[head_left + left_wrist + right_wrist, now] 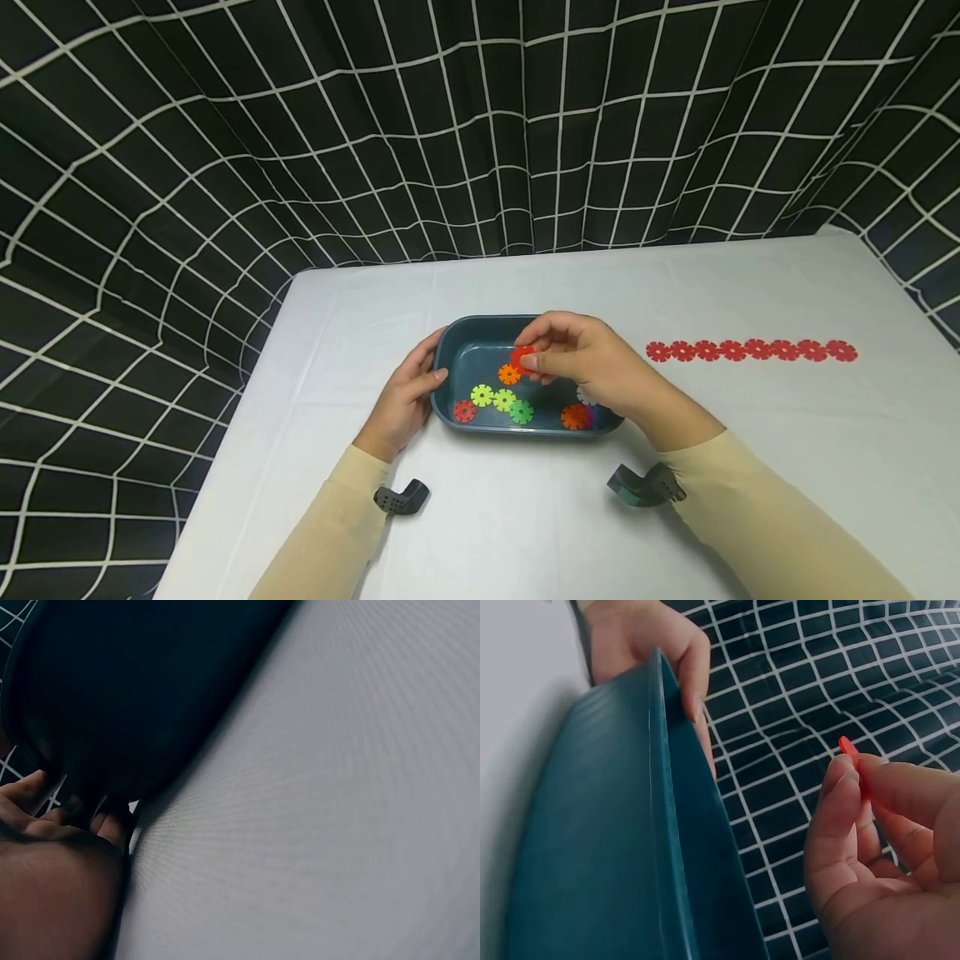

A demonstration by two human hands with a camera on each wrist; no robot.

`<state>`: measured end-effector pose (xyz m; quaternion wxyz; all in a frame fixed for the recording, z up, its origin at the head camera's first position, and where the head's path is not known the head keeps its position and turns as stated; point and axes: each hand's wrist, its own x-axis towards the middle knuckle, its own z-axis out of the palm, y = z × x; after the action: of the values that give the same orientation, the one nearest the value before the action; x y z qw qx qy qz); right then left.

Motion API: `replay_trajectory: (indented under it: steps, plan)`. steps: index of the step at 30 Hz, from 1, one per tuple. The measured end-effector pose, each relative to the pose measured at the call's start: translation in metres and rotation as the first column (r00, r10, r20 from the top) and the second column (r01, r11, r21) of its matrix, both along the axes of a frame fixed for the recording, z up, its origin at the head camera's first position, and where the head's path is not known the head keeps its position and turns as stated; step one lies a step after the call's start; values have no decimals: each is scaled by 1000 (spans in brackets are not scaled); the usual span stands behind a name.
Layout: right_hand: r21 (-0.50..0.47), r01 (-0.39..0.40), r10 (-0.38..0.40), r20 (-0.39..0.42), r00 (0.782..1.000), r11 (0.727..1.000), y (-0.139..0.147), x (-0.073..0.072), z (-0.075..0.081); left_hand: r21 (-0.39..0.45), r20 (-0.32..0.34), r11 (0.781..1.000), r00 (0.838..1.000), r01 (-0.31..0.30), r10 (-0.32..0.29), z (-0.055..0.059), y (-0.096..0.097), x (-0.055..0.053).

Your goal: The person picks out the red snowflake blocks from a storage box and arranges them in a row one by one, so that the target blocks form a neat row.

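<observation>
My right hand (600, 358) pinches a red notched plastic disc (518, 359) between thumb and fingers above a dark teal tray (467, 360). In the right wrist view the red disc (845, 745) shows edge-on at the fingertips. My left hand (399, 407) grips the tray's left end, thumb over the rim and fingers along the outside. Inside the tray lie an orange disc (509, 374), two yellow-green discs (482, 395), a green disc (521, 412), a red disc (464, 411) and an orange-red disc (575, 417). A whitish disc (585, 397) is partly hidden by the right hand.
To the right of the tray, several red discs (733, 350) lie in a straight row on the white tablecloth (750, 450). A dark curtain with a white grid (480, 142) hangs behind the table and along its left side.
</observation>
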<state>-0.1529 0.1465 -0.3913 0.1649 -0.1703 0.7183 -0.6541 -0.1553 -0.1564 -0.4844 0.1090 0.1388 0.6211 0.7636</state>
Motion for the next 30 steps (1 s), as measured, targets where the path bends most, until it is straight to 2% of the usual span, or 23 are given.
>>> replay_trajectory:
  steps: [7,11,17,24,30]
  plan:
    - [62,65,-64,-19,998,996,26,10,2,-9,1,1000,1000,-7,7,1,0,1]
    - [62,103,-102,-25,994,993,44,14,1,-11,6,1000,1000,-11,11,0,0,1]
    - [95,193,-190,-48,981,977,76,19,-2,-12,5,1000,1000,-9,9,1,0,1]
    - [195,320,-314,-58,948,927,120,23,-11,-17,2,1000,1000,-12,12,0,0,1]
    - [221,404,-394,-90,915,888,158,21,-22,-17,17,1000,1000,-17,18,1,1,2]
